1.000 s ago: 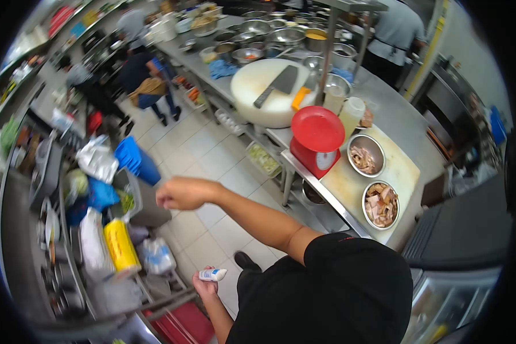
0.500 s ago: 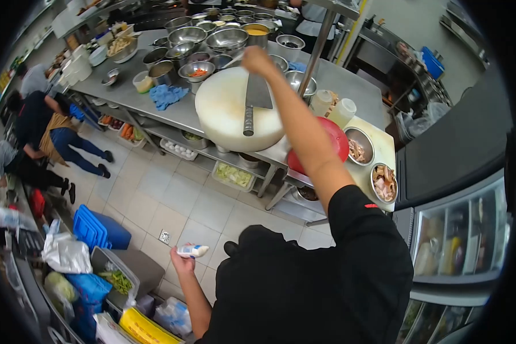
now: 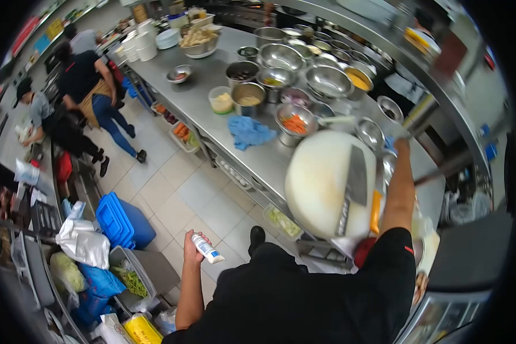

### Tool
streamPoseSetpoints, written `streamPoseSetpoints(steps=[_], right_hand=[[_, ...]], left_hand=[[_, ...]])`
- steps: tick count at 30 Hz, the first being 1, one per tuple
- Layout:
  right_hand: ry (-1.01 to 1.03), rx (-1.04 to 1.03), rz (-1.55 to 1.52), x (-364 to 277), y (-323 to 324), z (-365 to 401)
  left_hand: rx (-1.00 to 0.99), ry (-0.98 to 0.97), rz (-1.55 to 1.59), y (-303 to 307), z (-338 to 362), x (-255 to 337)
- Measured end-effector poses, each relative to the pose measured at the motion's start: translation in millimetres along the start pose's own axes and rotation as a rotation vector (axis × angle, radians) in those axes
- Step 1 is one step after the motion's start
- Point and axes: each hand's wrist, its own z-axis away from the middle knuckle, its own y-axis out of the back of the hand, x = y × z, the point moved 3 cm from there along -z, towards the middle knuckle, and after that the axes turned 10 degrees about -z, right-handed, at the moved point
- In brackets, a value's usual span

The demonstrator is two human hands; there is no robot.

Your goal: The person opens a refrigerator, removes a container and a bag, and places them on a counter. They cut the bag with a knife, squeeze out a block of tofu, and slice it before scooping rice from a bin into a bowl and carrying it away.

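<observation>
Left hand (image 3: pixel 192 246) grips a small white tube (image 3: pixel 207 249) over the floor, clear of the desk (image 3: pixel 206 71); right hand (image 3: pixel 401 142) is stretched past the round chopping board (image 3: pixel 315 178) to the desk's far edge, grip too blurred to tell; cleaver (image 3: pixel 354 183) lies untouched on the board.

Your left hand (image 3: pixel 192 247) hangs low over the tiled floor (image 3: pixel 172 195), wrapped around a small white tube (image 3: pixel 207 249) with a blue label. Your right hand (image 3: pixel 399 137) reaches out past the round white chopping board (image 3: pixel 318 178), up by the small steel bowls, but it's too blurry to tell what the grip's doing. A cleaver (image 3: pixel 354 186) lies flat on the board. Further along the counter (image 3: pixel 206 80) there's a blue cloth (image 3: pixel 249 131) just beside a bowl of carrot (image 3: pixel 295 121).
</observation>
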Motion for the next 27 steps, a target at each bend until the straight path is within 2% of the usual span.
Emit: streamPoseSetpoints(steps=[1,2,3,4,5,6,8,9,11,12,13,15,16,17,19,20,21,23,25,27], right_hand=[[-0.153,0.069,-0.154,12,-13,7],[-0.108,0.008,-0.166,-1,21,33],[0.155,0.050,-0.622,59,-82,-30],[-0.325,-0.152,-0.727,47,-65,-23],[-1.147,-0.417,-0.715,32,-42,5],[-1.625,-0.606,-0.579,5,-8,30],[-0.832,-0.528,-1.158,-12,1,57],[-0.826,-0.528,-1.162,-11,-8,52],[-0.916,-0.803,-1.166,-3,-35,38],[-0.889,-0.765,-1.222,-23,-2,54],[-0.891,-0.753,-1.224,-15,-7,45],[-1.070,-1.105,-1.137,-7,-24,30],[-1.152,-1.087,-1.068,-8,-32,25],[-1.146,-1.084,-1.070,-7,-34,23],[-0.987,-0.849,-0.800,-2,-17,23],[-0.937,-0.544,-0.796,-30,29,46],[-0.932,-0.540,-0.796,-42,50,58],[-0.800,-0.289,-0.818,-54,68,65],[-0.705,-0.251,-0.927,-44,54,73],[-0.686,-0.337,-0.632,-60,83,68]], left_hand=[[0.015,-0.016,0.025,-9,-10,10],[0.009,-0.017,0.005,-16,-19,21],[0.002,-0.013,-0.016,-23,-27,30],[0.007,-0.023,-0.027,-29,-38,38],[0.018,-0.022,-0.004,-38,-47,43],[0.004,-0.014,-0.004,-48,-57,50],[-0.026,-0.021,-0.041,-71,-74,65],[-0.026,-0.027,-0.039,-82,-84,71],[-0.111,-0.023,-0.083,-108,-104,82],[-0.135,-0.018,-0.096,-121,-111,86],[-0.145,-0.016,-0.095,-136,-115,90],[-0.210,-0.007,-0.145,-163,-122,99],[-0.208,-0.002,-0.150,-170,-128,101],[-0.211,-0.007,-0.147,-177,-131,104],[-0.250,-0.003,-0.167,-187,-136,107],[-0.256,0.021,-0.158,-189,-137,108],[-0.258,0.019,-0.153,-188,-139,109],[-0.255,0.029,-0.162,-186,-146,110],[-0.241,0.030,-0.179,-166,-154,109],[-0.259,0.022,-0.177,-159,-171,121]])
